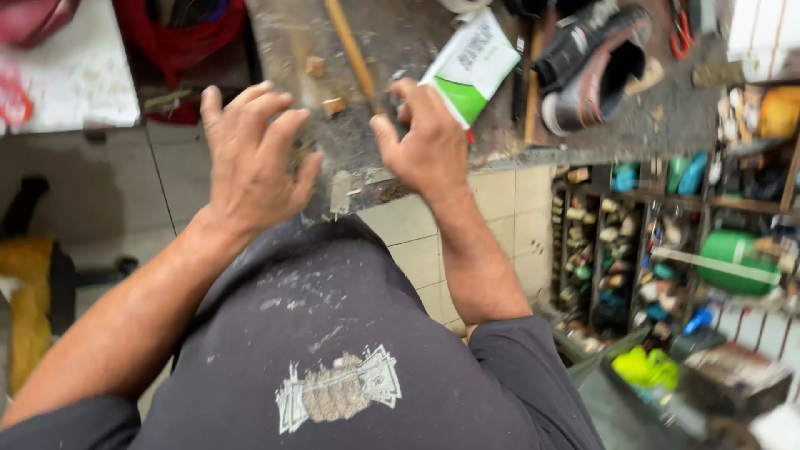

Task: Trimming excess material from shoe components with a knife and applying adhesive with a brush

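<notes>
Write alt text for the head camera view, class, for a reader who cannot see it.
A person's left hand and right hand hover, fingers spread, over the edge of a scuffed workbench. Near the right hand lie a wooden-handled tool and a green and white tube, with a dark shoe beyond. Cluttered shelves stand at right.

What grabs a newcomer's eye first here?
The two bare hands at centre: the left hand spread open over the edge of the worn workbench, the right hand by a white-and-green tube. Next, a dark shoe at top right, and cluttered shelves at right.
</notes>
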